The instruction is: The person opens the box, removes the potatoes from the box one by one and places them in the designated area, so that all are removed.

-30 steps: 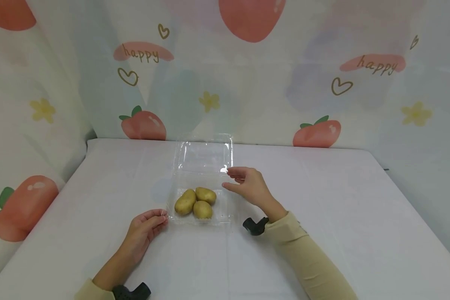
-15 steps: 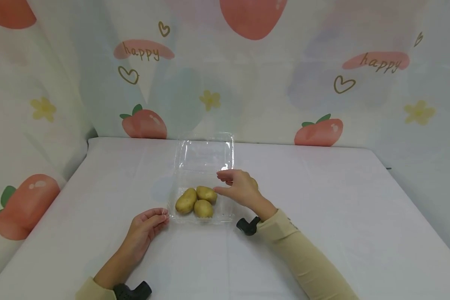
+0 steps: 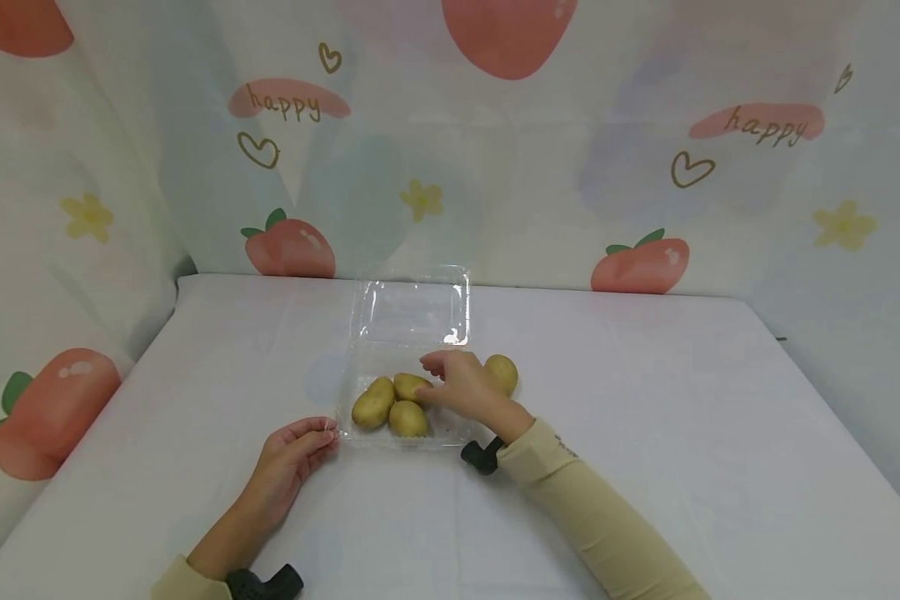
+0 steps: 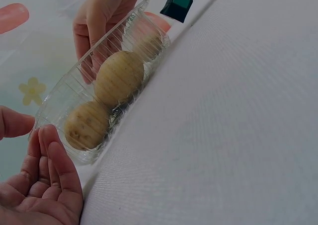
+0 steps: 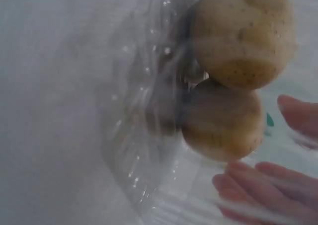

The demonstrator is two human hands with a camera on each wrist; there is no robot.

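The clear plastic clamshell box (image 3: 401, 392) sits near the middle of the white-covered surface (image 3: 645, 433), its hinged lid (image 3: 412, 310) standing open at the 12 o'clock side and leaning toward the curtain. Open cloth lies all round it, broad bands at 3 and 9 o'clock running out to the surface's edges and a deep stretch at 6 o'clock toward the person. Inside the ribbed tray lie three potatoes (image 3: 390, 404), small, oval, yellow-tan with dark specks, packed touching one another toward the 9 o'clock half; the left wrist view shows them (image 4: 119, 76) pressed against the tray's see-through wall. A fourth potato (image 3: 501, 372) rests on the cloth just outside the tray at 3 o'clock, partly hidden behind the right hand. The right hand (image 3: 461, 387) reaches into the tray from 4 o'clock, fingers (image 3: 427, 393) loosely bent and touching the far potato of the three; whether they grip it cannot be told. The left hand (image 3: 288, 462) lies on the cloth at 8 o'clock, relaxed and holding nothing, fingertips (image 3: 328, 433) at the tray's near-left corner. Behind, at 12 o'clock, hangs a pale curtain (image 3: 540, 167) printed with peaches, hearts and the word happy.
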